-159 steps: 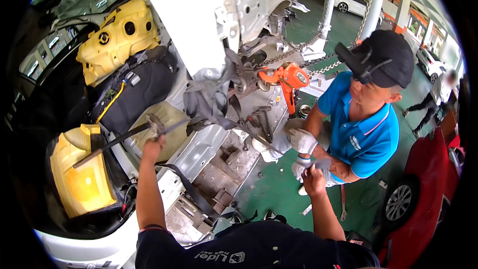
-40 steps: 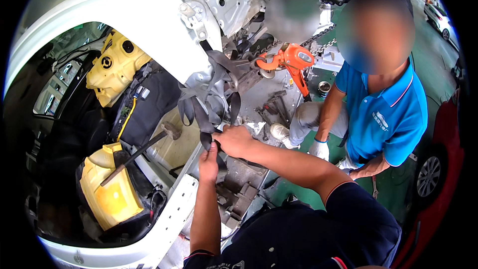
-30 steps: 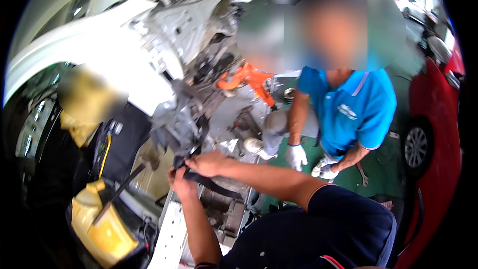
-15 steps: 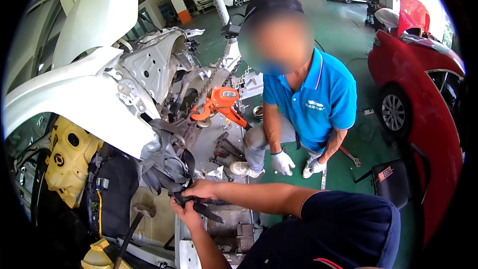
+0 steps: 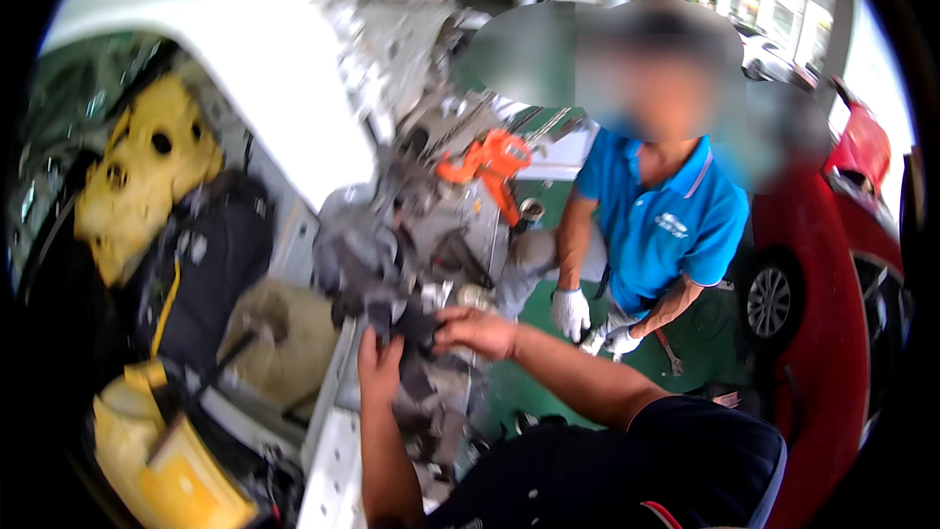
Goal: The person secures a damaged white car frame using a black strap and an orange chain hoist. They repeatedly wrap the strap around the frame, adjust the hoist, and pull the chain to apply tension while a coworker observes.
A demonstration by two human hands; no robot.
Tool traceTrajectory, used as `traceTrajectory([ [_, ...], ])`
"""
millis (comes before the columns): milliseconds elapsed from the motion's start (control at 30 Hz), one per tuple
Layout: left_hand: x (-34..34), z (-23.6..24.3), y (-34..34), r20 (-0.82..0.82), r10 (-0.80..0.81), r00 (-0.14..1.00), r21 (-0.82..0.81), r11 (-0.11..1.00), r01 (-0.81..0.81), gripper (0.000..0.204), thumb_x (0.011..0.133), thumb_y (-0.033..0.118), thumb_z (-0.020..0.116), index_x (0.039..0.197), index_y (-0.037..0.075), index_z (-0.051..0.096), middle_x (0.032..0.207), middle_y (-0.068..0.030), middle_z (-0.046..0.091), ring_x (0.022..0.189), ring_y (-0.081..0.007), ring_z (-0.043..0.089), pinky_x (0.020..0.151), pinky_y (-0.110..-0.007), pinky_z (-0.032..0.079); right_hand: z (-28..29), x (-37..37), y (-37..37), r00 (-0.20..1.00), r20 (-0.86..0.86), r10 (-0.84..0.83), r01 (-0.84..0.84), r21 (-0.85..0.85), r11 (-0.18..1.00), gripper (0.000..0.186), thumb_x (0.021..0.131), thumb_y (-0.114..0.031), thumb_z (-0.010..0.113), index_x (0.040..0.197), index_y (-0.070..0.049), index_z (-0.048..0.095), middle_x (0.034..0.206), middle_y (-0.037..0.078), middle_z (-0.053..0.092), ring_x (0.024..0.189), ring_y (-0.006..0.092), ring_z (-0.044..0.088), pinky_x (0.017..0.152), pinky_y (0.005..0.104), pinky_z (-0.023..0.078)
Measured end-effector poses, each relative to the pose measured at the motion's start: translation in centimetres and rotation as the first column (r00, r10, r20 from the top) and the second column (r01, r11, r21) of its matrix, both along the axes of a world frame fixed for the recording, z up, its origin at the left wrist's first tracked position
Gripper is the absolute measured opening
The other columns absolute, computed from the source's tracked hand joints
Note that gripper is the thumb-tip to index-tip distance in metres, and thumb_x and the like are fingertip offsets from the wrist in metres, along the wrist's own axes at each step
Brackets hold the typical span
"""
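A bundle of dark grey webbing strap [image 5: 364,253] hangs in loops below the white car body panel [image 5: 245,69]. My right hand [image 5: 477,331] is closed around a dark fold of the strap. Beside it, my left hand [image 5: 380,369] holds the strap lower down between thumb and fingers. Motion blur smears the strap, so its exact path cannot be made out. Beyond the bundle, an orange lever hoist [image 5: 494,162] lies among chains.
A co-worker in a blue shirt [image 5: 676,216] and white gloves crouches at right. A hammer [image 5: 259,328] rests at left beside yellow parts [image 5: 147,176]. A wrench [image 5: 671,353] lies on the green floor. A red car [image 5: 818,304] stands far right.
The view has swung left and down, blurring the scene. My hands have moved slightly apart, still at the strap. The co-worker's gloved hands have come closer together.
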State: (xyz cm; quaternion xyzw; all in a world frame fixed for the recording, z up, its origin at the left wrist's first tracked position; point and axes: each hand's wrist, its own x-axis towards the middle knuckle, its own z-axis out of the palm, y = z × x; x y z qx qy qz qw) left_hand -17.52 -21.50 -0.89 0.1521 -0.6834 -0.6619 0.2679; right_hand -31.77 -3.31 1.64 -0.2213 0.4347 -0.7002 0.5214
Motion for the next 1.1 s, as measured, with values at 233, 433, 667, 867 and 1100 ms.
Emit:
traceTrajectory([
  [233,-0.6,-0.3,-0.2,-0.054,-0.126,0.991,0.019,0.992,0.127,0.039,0.087,-0.01,0.065,0.121,0.004,0.05,0.103,-0.0035,0.064,0.09,-0.0096,0.061,0.077,-0.027,0.05,6.5,-1.7,-0.9,0.366,-0.871,0.328,0.126,0.395,0.91,0.043,0.087,-0.043,0.077,0.098,-0.002,0.075,0.088,0.014,0.066,0.089,0.0254,0.063,0.084,0.0367,0.05],
  [433,-0.7,0.0,-3.0,0.085,0.231,0.969,-0.421,0.89,-0.176,0.037,0.078,-0.008,0.062,0.112,0.001,0.052,0.092,-0.0105,0.061,0.084,-0.023,0.065,0.078,-0.033,0.05,8.4,0.1,-1.0,0.73,-0.66,-0.177,0.106,-0.147,0.983,0.022,0.087,-0.017,0.08,0.104,-0.004,0.076,0.125,0.007,0.057,0.116,0.0224,0.054,0.101,0.0366,0.041],
  [667,-1.6,3.1,-8.0,-0.064,0.247,0.967,-0.823,0.535,-0.191,0.028,0.077,-0.002,0.058,0.103,0.002,0.065,0.099,-0.0201,0.065,0.092,-0.0449,0.063,0.082,-0.053,0.051,7.3,1.1,-0.5,0.921,-0.318,-0.224,0.074,-0.423,0.903,0.018,0.088,-0.006,0.075,0.105,-0.001,0.076,0.142,0.009,0.049,0.126,0.0213,0.048,0.108,0.0388,0.037],
  [867,-2.5,5.0,-9.4,0.115,0.428,0.896,-0.833,0.533,-0.148,0.034,0.074,-0.003,0.059,0.104,0.005,0.073,0.103,-0.0203,0.07,0.093,-0.0405,0.066,0.084,-0.048,0.054,8.2,1.1,0.6,0.709,-0.677,-0.199,0.005,-0.277,0.961,0.029,0.086,-0.015,0.08,0.111,0.0,0.075,0.14,0.012,0.052,0.128,0.0237,0.048,0.107,0.038,0.039],
  [1100,-2.2,4.5,-9.6,0.008,0.476,0.879,-0.881,0.419,-0.219,0.036,0.072,0.001,0.061,0.105,0.005,0.074,0.101,-0.0199,0.07,0.093,-0.0377,0.068,0.086,-0.047,0.055,11.5,-1.4,-1.7,0.527,-0.638,0.561,-0.002,0.659,0.752,0.039,0.093,-0.034,0.073,0.106,0.003,0.071,0.089,0.012,0.069,0.088,0.0235,0.065,0.079,0.0356,0.05],
])
